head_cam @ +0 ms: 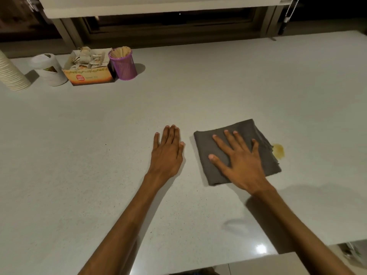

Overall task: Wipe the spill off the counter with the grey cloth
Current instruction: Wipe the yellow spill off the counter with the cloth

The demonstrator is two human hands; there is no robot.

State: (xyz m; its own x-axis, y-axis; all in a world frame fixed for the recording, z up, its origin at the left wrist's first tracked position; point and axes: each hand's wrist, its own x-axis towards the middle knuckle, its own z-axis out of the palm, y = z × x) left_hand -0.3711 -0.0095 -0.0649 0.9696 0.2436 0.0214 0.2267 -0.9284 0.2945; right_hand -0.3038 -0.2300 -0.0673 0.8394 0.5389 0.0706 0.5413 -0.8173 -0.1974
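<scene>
A folded grey cloth (206, 153) lies flat on the pale counter (198, 92), right of centre. My right hand (238, 161) presses down on top of it, palm flat and fingers spread. A small yellow-brown spill (279, 150) shows on the counter just past the cloth's right edge, touching it. My left hand (168, 151) rests flat on the bare counter to the left of the cloth, fingers together, holding nothing.
At the back left stand a purple cup of wooden sticks (123, 64), an open cardboard box of sachets (89, 66), a white container (49, 69) and a stack of paper cups (10, 72). A window frame (168, 26) runs behind the counter. The counter's front edge is at bottom right.
</scene>
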